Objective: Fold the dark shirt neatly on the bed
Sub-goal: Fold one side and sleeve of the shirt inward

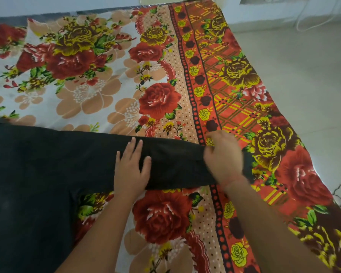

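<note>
Head view. Dark shirt (37, 164): flat on bed (106, 85), lower left, one sleeve (175, 160) stretched rightward. Left hand (131, 172): fingers (133, 146) spread, pressing flat on sleeve's middle. Right hand (222, 156): blurred over sleeve's cuff end; whether it grips cannot be told.

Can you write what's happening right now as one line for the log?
left hand: flat on dark shirt sleeve | right hand: blurred, at sleeve end, grip unclear | shirt: lying on bed, sleeve unfolded

no readable text, label, brand, number or sign shows anywhere: not on the dark cloth shirt (47, 164), nor on the floral printed bedsheet (106, 85).
</note>
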